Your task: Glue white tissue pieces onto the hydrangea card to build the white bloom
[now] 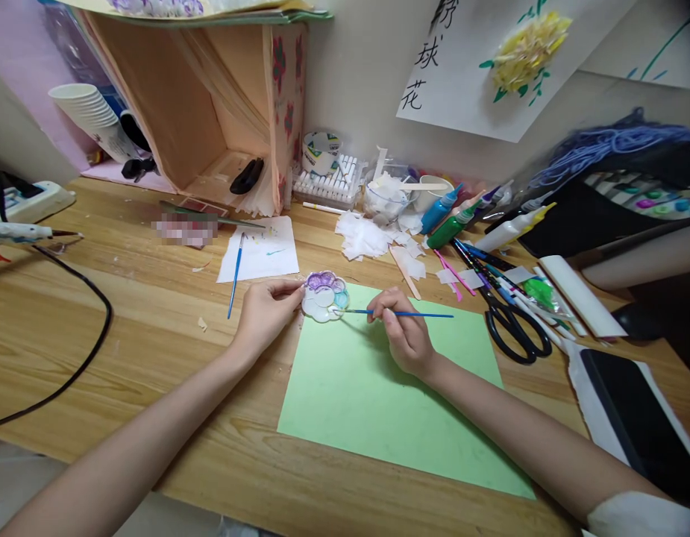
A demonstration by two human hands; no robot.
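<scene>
My left hand (271, 309) pinches the left rim of a small flower-shaped paint palette (324, 297). Purple and teal paint lie in several of its wells, and the lower left part looks white. In my right hand (401, 328) is a thin blue paintbrush (423, 315), held almost level. Its tip reaches into the lower right well of the palette; whether it touches paint I cannot tell. Under the right hand lies a sheet of light green paper (378, 403), its upper left corner close to the palette.
Left of the palette, a second blue brush (236, 276) rests on stained white paper (277, 253). Black scissors (517, 326), paint bottles (453, 227) and a phone (638, 418) lie right. Behind are torn white paper (364, 235) and an open box (289, 112). A black cable (105, 313) curves at left.
</scene>
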